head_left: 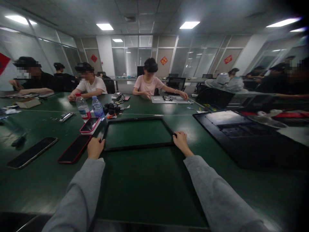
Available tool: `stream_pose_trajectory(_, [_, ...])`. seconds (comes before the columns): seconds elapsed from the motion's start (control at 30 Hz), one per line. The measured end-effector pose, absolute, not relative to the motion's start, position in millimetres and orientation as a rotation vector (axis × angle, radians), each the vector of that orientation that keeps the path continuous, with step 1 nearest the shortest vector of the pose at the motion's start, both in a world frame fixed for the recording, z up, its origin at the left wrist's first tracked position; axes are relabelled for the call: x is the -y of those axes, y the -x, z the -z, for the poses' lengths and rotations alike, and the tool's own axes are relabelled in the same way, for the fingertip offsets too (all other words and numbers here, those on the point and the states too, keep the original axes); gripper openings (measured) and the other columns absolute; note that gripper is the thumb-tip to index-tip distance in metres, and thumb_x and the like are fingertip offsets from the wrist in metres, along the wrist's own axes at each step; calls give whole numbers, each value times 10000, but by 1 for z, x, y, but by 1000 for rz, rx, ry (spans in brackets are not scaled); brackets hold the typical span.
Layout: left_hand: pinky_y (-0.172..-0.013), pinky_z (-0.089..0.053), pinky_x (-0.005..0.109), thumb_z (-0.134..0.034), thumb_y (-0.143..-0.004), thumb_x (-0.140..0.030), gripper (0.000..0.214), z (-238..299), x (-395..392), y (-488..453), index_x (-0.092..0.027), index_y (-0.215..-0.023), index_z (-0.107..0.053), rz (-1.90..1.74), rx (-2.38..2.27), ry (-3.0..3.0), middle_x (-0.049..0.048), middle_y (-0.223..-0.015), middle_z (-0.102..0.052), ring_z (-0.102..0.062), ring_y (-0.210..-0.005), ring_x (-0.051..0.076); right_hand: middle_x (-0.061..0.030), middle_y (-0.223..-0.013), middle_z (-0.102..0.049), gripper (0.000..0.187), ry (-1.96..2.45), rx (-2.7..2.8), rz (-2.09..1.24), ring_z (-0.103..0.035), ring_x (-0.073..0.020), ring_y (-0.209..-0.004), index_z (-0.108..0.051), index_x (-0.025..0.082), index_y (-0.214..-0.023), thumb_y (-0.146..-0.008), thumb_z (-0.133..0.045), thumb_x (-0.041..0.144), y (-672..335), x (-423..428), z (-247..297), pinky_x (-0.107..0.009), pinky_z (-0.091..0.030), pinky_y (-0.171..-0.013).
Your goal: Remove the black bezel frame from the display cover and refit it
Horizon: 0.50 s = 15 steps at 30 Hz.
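Observation:
A thin black rectangular frame (140,147), like a screen bezel, spans the space between my two hands over the green table (145,180). My left hand (95,148) is closed around its left side. On the opposite side, my right hand (181,142) grips the frame with curled fingers. Through its hollow middle the green tabletop shows. Just left of my left hand lies a phone with a red edge (74,149). Behind that, another phone in a pink case (90,125) rests on a white box-like thing.
Two bottles, one red-capped (83,108) and one blue-capped (98,108), stand beyond the phones, near black cables (112,109). A dark phone (32,152) lies far left. At right is a large black panel (231,138). Across the table a person (149,82) handles parts on a grey panel (158,100).

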<state>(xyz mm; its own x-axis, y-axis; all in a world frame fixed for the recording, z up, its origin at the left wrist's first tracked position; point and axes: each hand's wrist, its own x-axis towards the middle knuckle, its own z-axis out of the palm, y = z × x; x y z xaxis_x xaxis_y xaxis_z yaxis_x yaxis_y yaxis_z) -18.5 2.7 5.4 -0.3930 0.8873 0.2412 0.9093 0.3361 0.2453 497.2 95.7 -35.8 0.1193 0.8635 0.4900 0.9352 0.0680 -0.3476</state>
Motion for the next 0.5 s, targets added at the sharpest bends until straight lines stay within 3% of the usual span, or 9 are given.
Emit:
stream_pose_trajectory(0.27, [-877, -512, 373, -463, -936, -414, 467, -2, -4, 20, -130, -1244, -669, 577, 2465, 1730, 173, -1143, -637, -641, -1051, 292, -188, -1187, -566, 371, 1899, 1728, 118, -488, -294, -1123, -703, 115, -1167, -888, -485, 226, -488, -86, 25, -409, -406, -979])
stream_pose_trajectory(0.5, [-912, -506, 391, -424, -953, -356, 433, -1, -3, 17, -115, -1233, -648, 657, 2448, 1723, 179, -1197, -585, -644, -1051, 296, -199, -1189, -576, 367, 1888, 1687, 38, -492, -320, -1131, -698, 119, -1143, -863, -485, 223, -484, -86, 20, -476, -419, -982])
